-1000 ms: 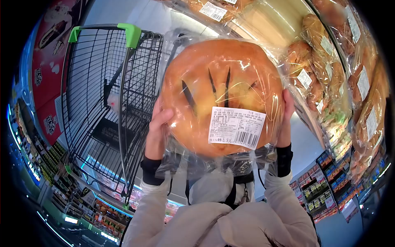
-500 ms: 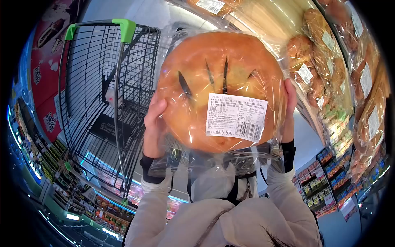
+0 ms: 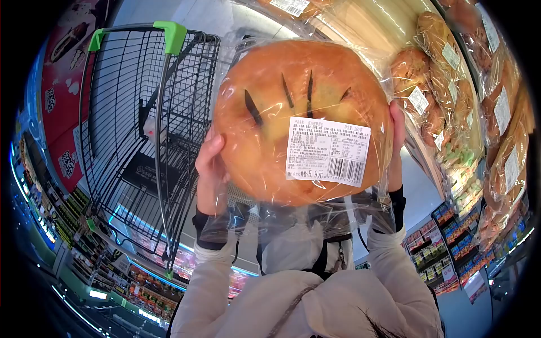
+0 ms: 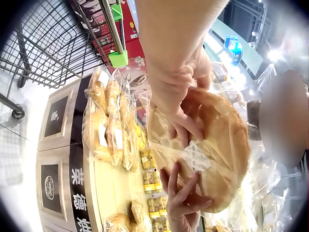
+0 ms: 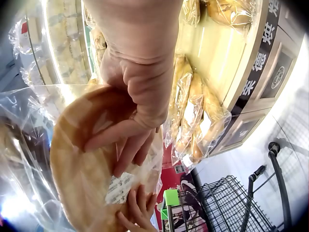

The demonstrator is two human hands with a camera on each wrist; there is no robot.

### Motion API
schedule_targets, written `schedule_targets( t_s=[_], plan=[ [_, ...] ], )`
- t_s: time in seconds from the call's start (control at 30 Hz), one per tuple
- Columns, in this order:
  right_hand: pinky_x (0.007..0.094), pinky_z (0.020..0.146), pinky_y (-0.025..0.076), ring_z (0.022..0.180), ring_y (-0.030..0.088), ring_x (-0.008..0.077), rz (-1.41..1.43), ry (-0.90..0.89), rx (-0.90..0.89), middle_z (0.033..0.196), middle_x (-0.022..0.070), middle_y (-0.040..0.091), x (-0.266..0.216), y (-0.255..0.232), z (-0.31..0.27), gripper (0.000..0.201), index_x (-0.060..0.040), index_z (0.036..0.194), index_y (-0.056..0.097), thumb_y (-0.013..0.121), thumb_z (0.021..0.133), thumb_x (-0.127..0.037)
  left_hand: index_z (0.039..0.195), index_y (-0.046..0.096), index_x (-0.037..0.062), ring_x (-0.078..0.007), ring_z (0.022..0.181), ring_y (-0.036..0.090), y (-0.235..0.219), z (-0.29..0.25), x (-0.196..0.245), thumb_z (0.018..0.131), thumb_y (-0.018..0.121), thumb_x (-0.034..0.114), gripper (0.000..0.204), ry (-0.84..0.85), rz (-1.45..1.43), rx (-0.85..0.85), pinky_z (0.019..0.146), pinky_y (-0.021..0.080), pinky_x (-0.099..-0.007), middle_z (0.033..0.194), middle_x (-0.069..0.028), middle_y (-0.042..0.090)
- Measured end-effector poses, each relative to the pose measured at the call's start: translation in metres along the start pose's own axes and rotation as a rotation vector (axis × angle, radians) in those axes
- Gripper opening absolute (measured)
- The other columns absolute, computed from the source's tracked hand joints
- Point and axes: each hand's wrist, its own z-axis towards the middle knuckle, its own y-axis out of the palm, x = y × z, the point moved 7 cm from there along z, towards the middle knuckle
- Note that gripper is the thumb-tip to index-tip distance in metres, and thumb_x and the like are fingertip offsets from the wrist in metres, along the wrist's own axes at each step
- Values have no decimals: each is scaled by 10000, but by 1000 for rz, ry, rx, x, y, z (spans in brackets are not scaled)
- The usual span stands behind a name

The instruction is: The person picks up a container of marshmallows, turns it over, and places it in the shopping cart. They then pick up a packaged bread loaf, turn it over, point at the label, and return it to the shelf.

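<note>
A big round bread loaf [image 3: 259,163] with dark slashes is held up before the chest in a clear plastic bag. A white price label [image 3: 328,151] with a barcode is on the side facing the head camera. My left hand [image 3: 209,169] grips the loaf's left edge, thumb by the front rim. On the opposite edge my right hand [image 3: 396,149] holds it. Both wrist views show the fingers of the left hand [image 4: 178,108] and right hand [image 5: 130,116] spread over the loaf's back, around a small white sticker [image 4: 196,155].
A wire shopping cart [image 3: 152,112] with green corners stands at left, a small pale item inside. Bagged long loaves [image 3: 442,67] lie on the bakery display at right. Shelves of packaged goods [image 3: 445,248] are at lower right. Another person [image 4: 285,116], blurred, appears in the left wrist view.
The bagged loaf has risen slightly in the head view, and its label has shifted up with it. Both hands have kept their hold. The cart appears a little higher and farther left.
</note>
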Motion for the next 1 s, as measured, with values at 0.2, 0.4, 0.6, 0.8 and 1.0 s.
schedule_targets(
  t_s=[0.2,0.4,0.6,0.8,1.0],
  plan=[
    [273,691,462,787,576,188,-83,-39,2,920,142,578,-1,-9,7,424,46,1017,491,381,859,-332,1214,293,-32,-113,719,560,9,2,3,754,485,260,578,56,0,72,447,414,-168,1035,-141,506],
    [277,699,467,796,579,194,-45,-66,30,939,145,575,-3,10,1,419,47,1030,484,386,859,-323,1199,303,-48,-192,907,542,-2,0,1,770,471,245,546,56,-112,-2,729,465,-265,1043,-159,506],
    [280,702,469,798,581,198,-31,-52,27,939,146,576,0,13,2,419,46,1030,486,389,858,-323,1185,323,-54,-202,917,541,0,-1,3,776,463,240,522,60,-160,-74,766,456,-276,1060,-163,503],
    [277,693,471,784,584,196,-62,-61,33,915,144,583,3,7,4,413,47,1024,492,378,862,-315,1191,318,-51,-186,877,558,-8,-3,1,775,465,242,529,48,-142,-75,686,479,-246,1061,-163,502],
    [295,705,476,785,586,220,76,-87,-123,922,157,580,8,3,3,434,50,1061,464,426,813,-304,1232,268,-30,-177,897,540,-5,0,0,766,475,241,577,0,-98,-167,660,467,-229,1091,-156,480]
  ],
)
